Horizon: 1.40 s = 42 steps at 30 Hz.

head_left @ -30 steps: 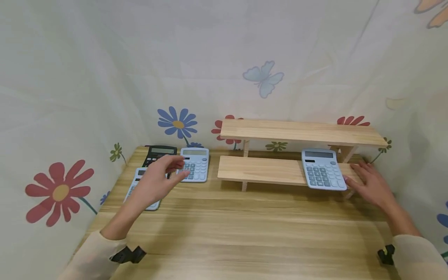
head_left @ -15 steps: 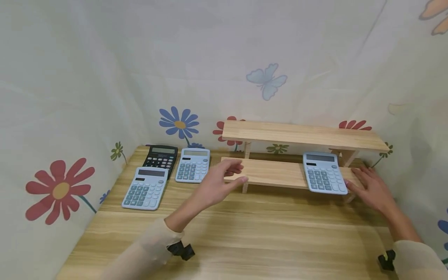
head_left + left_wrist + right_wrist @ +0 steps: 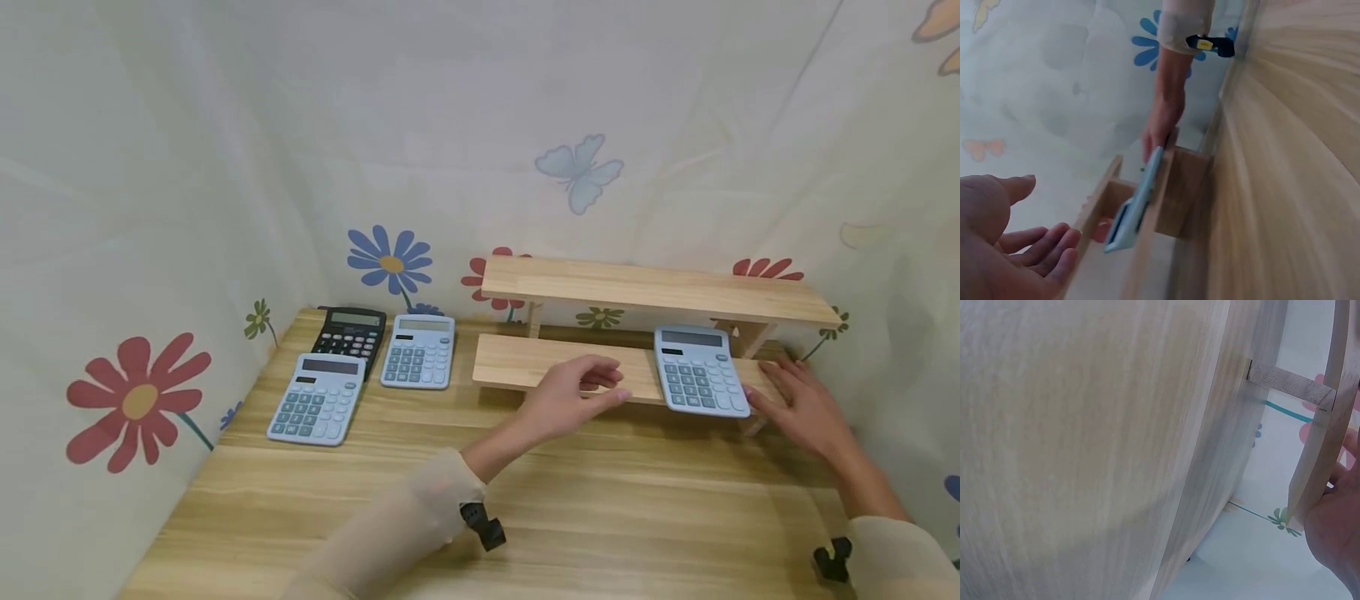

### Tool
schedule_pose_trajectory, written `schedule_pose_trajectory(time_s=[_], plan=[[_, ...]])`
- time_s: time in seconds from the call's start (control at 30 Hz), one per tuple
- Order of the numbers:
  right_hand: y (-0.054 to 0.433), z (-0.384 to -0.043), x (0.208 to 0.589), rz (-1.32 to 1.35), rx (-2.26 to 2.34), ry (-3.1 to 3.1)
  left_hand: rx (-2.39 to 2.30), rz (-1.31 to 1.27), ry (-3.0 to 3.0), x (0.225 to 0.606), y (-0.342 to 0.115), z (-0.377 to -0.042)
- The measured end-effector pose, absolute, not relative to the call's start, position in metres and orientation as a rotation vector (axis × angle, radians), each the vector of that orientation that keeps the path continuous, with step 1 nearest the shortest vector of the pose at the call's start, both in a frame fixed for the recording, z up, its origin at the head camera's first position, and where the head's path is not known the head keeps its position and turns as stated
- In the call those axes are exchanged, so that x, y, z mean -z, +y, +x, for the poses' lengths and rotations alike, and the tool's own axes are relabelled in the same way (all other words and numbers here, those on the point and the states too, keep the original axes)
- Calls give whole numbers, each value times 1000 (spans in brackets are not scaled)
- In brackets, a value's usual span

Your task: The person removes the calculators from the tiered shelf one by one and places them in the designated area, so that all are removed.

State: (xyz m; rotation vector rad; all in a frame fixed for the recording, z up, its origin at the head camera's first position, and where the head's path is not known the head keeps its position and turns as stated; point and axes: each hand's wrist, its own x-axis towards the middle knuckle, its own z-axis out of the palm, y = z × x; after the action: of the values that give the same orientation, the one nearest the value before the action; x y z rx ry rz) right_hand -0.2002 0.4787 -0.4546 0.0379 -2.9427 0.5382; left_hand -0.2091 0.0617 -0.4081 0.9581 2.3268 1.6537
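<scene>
A light blue calculator (image 3: 701, 371) lies tilted on the lower tier of a two-tier wooden shelf (image 3: 555, 362), its display toward the back. My right hand (image 3: 810, 412) rests on that tier's right end, the thumb touching the calculator's lower right edge. In front of the same tier, left of the calculator, my left hand (image 3: 573, 396) hovers with fingers loosely bent and holds nothing. In the left wrist view, a gap separates the left hand (image 3: 1016, 244) from the calculator (image 3: 1135, 209). Only part of the right hand (image 3: 1338, 512) shows in the right wrist view, beside the shelf board.
On the table's left lie a black calculator (image 3: 351, 332), a light blue calculator (image 3: 318, 400) covering its lower part, and another light blue calculator (image 3: 417, 352) beside them. The shelf's upper board (image 3: 660, 287) overhangs behind the lower one. Flowered cloth (image 3: 450, 125) encloses the table's back and sides.
My left hand has travelled right, from over the calculators on the left to in front of the lower tier. The right hand stays by the shelved calculator.
</scene>
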Motion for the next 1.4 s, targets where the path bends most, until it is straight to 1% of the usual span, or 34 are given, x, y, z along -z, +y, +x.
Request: schedule_pose_trajectory(time_s=[0.23,0.43,0.6,1.03,1.4], plan=[[480,-199,457,44,-521,-2965,-1783,739,2152,436,96,-214],[481,-199,460,33,-532,-2961,-1714,636,2133,446,112,-208],[482,-200,460,20,-531,-2952,-1744,539,2091,455,128,-205],[478,-198,453,29,-534,-2954,-1985,280,1719,471,164,-204],[478,-199,452,36,-538,-2946,-2115,165,1502,476,181,-205]])
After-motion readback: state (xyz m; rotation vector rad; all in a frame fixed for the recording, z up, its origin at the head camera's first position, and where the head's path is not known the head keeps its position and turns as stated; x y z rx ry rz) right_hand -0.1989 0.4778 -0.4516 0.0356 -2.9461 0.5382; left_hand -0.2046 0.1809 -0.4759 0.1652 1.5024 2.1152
